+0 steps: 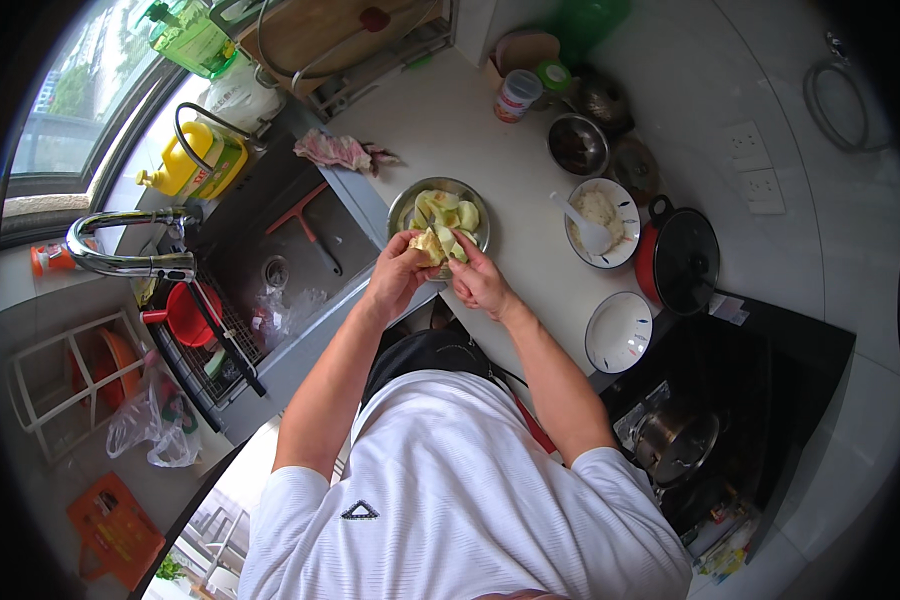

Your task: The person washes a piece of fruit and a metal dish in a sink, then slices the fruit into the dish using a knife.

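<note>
My left hand [396, 276] grips a pale yellow chunk of fruit or vegetable [427, 246] with a rough, browned side. Close against it, my right hand [484, 281] is closed around what looks like a small knife, mostly hidden by the fingers and the food. A pale green slice [448, 240] lies between the two hands, at the right fingertips. Both hands are over the near rim of a round steel bowl [482, 196]. Inside that bowl are several peeled, light green pieces [439, 201], some with brownish patches.
Left of the counter [521, 247] is a sink [229, 225] with a squeegee [304, 225] and a chrome faucet [127, 225]. A pink cloth [337, 150] lies beyond the bowl. Rightward stand a rice bowl with spoon [604, 225], a white bowl [619, 332], a red lidded pot [679, 259] and a black cooktop [765, 397].
</note>
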A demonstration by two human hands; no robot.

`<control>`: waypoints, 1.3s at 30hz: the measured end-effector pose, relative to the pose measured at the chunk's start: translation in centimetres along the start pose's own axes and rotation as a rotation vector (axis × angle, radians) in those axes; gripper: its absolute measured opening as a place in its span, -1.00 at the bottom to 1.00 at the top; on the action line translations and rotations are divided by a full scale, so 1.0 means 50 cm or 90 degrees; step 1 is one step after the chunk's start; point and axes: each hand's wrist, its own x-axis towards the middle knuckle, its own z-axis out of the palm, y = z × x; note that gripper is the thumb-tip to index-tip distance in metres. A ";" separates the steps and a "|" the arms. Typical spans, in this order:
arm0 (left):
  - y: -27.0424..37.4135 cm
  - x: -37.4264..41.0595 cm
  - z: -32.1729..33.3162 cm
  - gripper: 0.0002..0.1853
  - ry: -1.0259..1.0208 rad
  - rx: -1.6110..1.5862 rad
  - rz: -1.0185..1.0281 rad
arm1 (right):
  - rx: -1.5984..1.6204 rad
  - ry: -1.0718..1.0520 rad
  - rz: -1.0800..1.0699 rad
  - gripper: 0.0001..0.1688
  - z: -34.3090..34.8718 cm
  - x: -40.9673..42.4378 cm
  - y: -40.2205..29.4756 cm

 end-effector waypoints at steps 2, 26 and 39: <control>0.003 0.002 -0.007 -0.65 -0.012 0.013 -0.010 | 0.021 -0.030 0.043 -0.27 0.004 -0.009 -0.023; -0.028 0.020 -0.024 -0.62 -0.018 -0.084 0.075 | 0.111 0.085 0.057 -0.34 -0.008 0.017 0.019; -0.034 0.033 -0.028 -0.64 0.005 -0.247 0.004 | -0.203 0.150 -0.020 -0.31 0.008 0.015 -0.003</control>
